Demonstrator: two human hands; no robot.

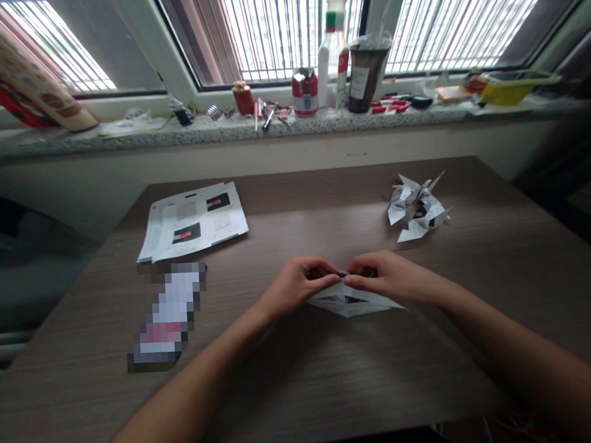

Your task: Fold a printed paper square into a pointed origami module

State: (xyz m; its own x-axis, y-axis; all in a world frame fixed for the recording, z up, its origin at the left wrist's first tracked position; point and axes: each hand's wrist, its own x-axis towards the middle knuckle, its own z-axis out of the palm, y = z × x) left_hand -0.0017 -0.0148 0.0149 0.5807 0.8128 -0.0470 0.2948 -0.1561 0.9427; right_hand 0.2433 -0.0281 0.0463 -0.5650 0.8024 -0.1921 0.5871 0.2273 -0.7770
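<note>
A small piece of folded printed paper [348, 305] is held just above the table, in front of me. My left hand [301, 283] pinches its top edge between thumb and fingers. Close beside it, my right hand [383, 276] pinches the same edge from the right, the two thumb tips nearly meeting. Below the hands the paper spreads out into pointed corners, with a dark printed patch near the middle. The folds under my fingers are hidden.
Printed sheets [197, 219] lie stacked at the back left, with a pixelated phone-shaped object [167, 315] nearer me. Folded paper shapes [415, 206] sit at the back right of the brown table [312, 384]. A can [305, 92], cup [366, 75] and bottle [324, 67] line the windowsill [198, 134].
</note>
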